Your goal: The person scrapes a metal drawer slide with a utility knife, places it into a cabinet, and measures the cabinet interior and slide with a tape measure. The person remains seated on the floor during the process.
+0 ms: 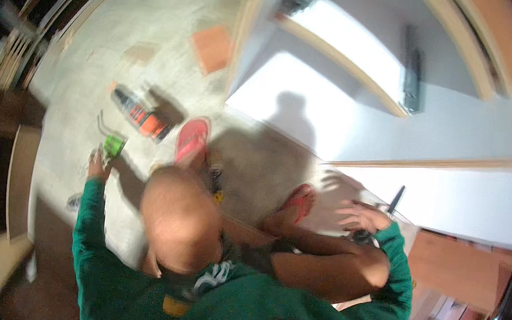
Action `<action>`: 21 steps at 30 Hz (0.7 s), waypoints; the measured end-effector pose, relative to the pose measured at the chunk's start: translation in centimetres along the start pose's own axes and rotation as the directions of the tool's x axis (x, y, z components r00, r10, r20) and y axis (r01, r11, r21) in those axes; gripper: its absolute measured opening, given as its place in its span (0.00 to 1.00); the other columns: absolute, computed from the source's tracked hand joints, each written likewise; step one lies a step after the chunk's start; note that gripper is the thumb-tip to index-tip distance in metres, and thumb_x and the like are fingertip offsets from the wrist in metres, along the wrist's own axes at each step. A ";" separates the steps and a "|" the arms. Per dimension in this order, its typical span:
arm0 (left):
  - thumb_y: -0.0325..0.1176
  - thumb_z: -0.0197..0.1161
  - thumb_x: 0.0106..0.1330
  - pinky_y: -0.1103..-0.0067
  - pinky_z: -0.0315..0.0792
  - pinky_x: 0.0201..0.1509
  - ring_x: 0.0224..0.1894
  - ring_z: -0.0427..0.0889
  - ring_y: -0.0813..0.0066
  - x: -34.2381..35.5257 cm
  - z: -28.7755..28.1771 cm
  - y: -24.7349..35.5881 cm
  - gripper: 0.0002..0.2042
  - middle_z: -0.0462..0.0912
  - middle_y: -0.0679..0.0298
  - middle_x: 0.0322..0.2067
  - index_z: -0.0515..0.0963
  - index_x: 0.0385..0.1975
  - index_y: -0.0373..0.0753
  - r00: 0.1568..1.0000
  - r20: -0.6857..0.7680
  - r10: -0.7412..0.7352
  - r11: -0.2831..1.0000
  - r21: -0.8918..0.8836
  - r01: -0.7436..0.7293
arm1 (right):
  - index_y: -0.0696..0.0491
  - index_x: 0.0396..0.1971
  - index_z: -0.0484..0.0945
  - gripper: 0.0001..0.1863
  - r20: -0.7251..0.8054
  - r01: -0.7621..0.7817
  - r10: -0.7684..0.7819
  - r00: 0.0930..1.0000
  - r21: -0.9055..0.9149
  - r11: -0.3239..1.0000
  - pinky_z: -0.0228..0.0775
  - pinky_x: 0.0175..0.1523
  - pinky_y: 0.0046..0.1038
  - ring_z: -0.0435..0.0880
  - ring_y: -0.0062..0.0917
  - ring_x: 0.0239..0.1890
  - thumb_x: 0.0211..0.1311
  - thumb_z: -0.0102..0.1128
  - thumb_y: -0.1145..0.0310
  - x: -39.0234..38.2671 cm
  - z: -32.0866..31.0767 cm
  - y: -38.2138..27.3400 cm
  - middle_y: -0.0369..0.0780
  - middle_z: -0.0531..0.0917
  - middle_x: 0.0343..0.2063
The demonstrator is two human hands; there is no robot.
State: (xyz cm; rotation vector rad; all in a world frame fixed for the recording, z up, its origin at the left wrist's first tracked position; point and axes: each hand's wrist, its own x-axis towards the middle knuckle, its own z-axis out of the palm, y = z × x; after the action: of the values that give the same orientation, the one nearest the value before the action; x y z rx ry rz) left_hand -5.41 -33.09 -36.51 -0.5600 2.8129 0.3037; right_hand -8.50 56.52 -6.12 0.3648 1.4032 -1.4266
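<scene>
L hand (99, 165) pinching small green box (114, 144), R hand (361, 216) fingers spread — near thin black tool (395, 199), gritty concrete floor (156, 32)

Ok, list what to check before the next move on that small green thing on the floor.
1. Left hand at the green object: ok, reaching it.
2. Left grip closed on it: cannot tell, blurred.
3. Right hand on the dark tool: cannot tell.
4. Orange-and-black tool apart from the green object: ok.
5. Red sandals planted on the floor: ok.
</scene>
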 end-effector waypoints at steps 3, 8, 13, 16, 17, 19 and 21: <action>0.38 0.70 0.58 0.46 0.65 0.70 0.77 0.54 0.36 2.5 4.5 1.6 0.52 0.45 0.43 0.78 0.44 0.81 0.54 0.997 -0.013 -0.082 0.997 0.012 0.082 | 0.55 0.72 0.63 0.32 -0.123 -0.073 -0.010 0.992 -0.652 0.755 0.71 0.67 0.38 0.78 0.38 0.63 0.78 0.51 0.50 0.7 0.8 -1.8 0.48 0.72 0.68; 0.36 0.65 0.61 0.54 0.74 0.64 0.71 0.63 0.35 6.2 3.8 3.2 0.46 0.52 0.46 0.77 0.49 0.80 0.52 0.995 -0.011 0.100 0.978 0.185 -0.096 | 0.45 0.64 0.75 0.33 -0.189 -0.074 -0.278 0.942 -0.923 0.377 0.67 0.69 0.41 0.79 0.43 0.61 0.71 0.52 0.36 2.5 3.5 -3.0 0.47 0.81 0.58; 0.51 0.66 0.63 0.63 0.79 0.52 0.56 0.79 0.49 6.4 0.4 6.1 0.42 0.66 0.49 0.68 0.56 0.76 0.46 0.992 -0.003 0.128 0.923 0.367 -0.118 | 0.48 0.60 0.79 0.32 -0.114 -0.011 -0.201 0.973 -0.892 0.451 0.69 0.66 0.40 0.80 0.41 0.60 0.69 0.56 0.38 3.4 4.7 -2.9 0.45 0.83 0.56; 0.52 0.65 0.64 0.63 0.78 0.52 0.56 0.79 0.51 6.2 -3.3 10.7 0.42 0.67 0.50 0.67 0.56 0.76 0.44 0.994 -0.099 0.042 0.979 0.203 -0.021 | 0.51 0.60 0.79 0.31 -0.130 -0.008 -0.268 0.955 -0.910 0.414 0.71 0.65 0.39 0.80 0.40 0.60 0.69 0.58 0.42 2.9 5.1 -2.8 0.46 0.83 0.57; 0.52 0.65 0.64 0.64 0.78 0.52 0.56 0.79 0.51 6.2 -4.8 12.5 0.42 0.67 0.50 0.67 0.56 0.76 0.44 0.989 -0.141 0.044 0.993 0.119 -0.027 | 0.52 0.60 0.79 0.30 -0.124 0.013 -0.275 0.953 -0.894 0.448 0.72 0.64 0.39 0.82 0.40 0.59 0.70 0.57 0.44 2.7 5.2 -2.8 0.47 0.83 0.55; 0.53 0.65 0.64 0.64 0.78 0.53 0.56 0.79 0.52 5.8 -8.3 16.3 0.42 0.68 0.51 0.67 0.56 0.75 0.43 0.975 -0.220 0.042 0.996 -0.067 -0.058 | 0.53 0.61 0.77 0.28 -0.088 0.080 -0.307 0.948 -0.865 0.495 0.74 0.61 0.37 0.84 0.39 0.56 0.73 0.57 0.48 2.3 5.5 -3.1 0.48 0.85 0.53; 0.53 0.64 0.64 0.65 0.78 0.53 0.56 0.79 0.53 5.1 -12.0 19.8 0.43 0.68 0.51 0.66 0.55 0.75 0.42 0.960 -0.276 0.040 0.952 -0.281 -0.120 | 0.54 0.60 0.77 0.27 -0.062 0.090 -0.340 0.938 -0.906 0.413 0.75 0.60 0.38 0.84 0.39 0.55 0.72 0.57 0.49 1.9 6.1 -3.6 0.48 0.85 0.53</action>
State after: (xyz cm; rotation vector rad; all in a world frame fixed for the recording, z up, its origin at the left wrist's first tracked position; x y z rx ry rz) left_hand -20.38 -20.03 -23.64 -0.5862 3.0782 0.7277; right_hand -9.55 49.56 -4.07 -0.3971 2.2676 -0.6085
